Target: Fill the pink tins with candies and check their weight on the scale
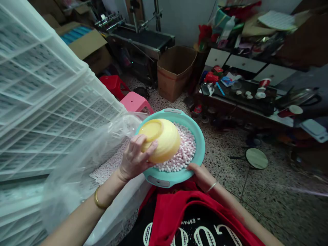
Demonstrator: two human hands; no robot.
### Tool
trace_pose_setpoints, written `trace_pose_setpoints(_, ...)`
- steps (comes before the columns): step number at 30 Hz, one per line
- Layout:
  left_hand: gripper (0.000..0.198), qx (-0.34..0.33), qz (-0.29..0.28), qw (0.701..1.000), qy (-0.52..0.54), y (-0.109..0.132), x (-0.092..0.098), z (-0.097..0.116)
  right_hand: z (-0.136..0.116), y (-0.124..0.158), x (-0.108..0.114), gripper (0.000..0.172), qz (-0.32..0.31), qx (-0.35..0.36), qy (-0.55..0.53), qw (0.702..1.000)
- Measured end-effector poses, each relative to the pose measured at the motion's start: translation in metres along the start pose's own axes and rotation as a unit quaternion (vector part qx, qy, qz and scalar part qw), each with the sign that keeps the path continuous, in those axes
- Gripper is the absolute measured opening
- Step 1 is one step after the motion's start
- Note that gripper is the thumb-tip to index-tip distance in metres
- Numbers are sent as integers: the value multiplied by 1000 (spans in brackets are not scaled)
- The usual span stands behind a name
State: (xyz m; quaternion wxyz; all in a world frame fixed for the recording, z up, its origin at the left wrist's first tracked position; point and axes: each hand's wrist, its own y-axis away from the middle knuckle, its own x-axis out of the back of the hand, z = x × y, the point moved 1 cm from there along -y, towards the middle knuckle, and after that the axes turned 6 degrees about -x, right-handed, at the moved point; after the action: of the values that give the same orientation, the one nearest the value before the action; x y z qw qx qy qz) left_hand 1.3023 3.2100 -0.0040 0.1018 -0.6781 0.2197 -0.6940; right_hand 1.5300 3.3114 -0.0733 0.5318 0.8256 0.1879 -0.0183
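Note:
My left hand (137, 155) is closed around the base of a yellow bowl (167, 141), which is tipped on its side, its mouth toward the pellets and hidden from me. Beneath it a turquoise basin (200, 136) holds many small pale pink and white pellets (186, 150). With my right hand (201, 174) I grip the basin's near right rim, thumb over the edge and fingers out of sight below. To the left, more pellets (110, 167) lie inside a clear plastic bag (77, 171).
White plastic crates (64, 85) are stacked high on the left. Beyond the basin stand a pink stool (135, 102), a red stool (112, 85) and an open cardboard box (174, 75). A cluttered low cabinet (243, 92) is at right; a round-headed object (256, 158) lies on the speckled floor.

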Motion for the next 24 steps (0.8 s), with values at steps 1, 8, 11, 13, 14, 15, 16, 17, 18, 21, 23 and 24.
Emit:
trace_pose_setpoints(1, 78, -6, 21, 1000, 2, 5, 2, -1, 0, -1, 1, 22, -2, -10, -5, 1000)
trace_pose_setpoints(8, 102, 382, 180, 906, -12, 110, 15, -14, -7, -2, 5, 26, 30, -52, 6, 998)
trace_pose_setpoints(11, 85, 620, 168, 766, 3, 170, -7, -33, -8, -1, 5, 26, 41, -66, 31, 996)
trace_pose_setpoints(13, 77, 720, 99, 687, 10, 195, -32, -50, -8, 0, 6, 24, 53, -66, 59, 995)
trace_pose_setpoints(14, 73, 744, 65, 665, 16, 199, -46, -59, -7, 1, 6, 24, 60, -65, 68, 994)
trace_pose_setpoints(15, 69, 754, 40, 655, 24, 200, -62, -67, -7, 1, 5, 25, 71, -63, 72, 993)
trace_pose_setpoints(16, 66, 754, 30, 655, 33, 196, -78, -74, -6, 2, 5, 26, 81, -63, 72, 992)
trace_pose_setpoints(17, 64, 746, 25, 664, 42, 189, -95, -79, -4, 2, 4, 26, 90, -64, 71, 991)
trace_pose_setpoints(18, 65, 736, 19, 675, 48, 181, -111, -82, -3, 2, 4, 26, 100, -67, 69, 990)
trace_pose_setpoints(21, 69, 693, -30, 717, 63, 159, -152, -89, 0, -1, 4, 28, 127, -59, 68, 988)
trace_pose_setpoints(23, 72, 682, -68, 724, 80, 155, -171, -97, 1, -3, 5, 37, 140, -45, 70, 987)
trace_pose_setpoints(24, 75, 679, -90, 721, 107, 157, -178, -103, 1, -4, 5, 43, 146, -41, 72, 986)
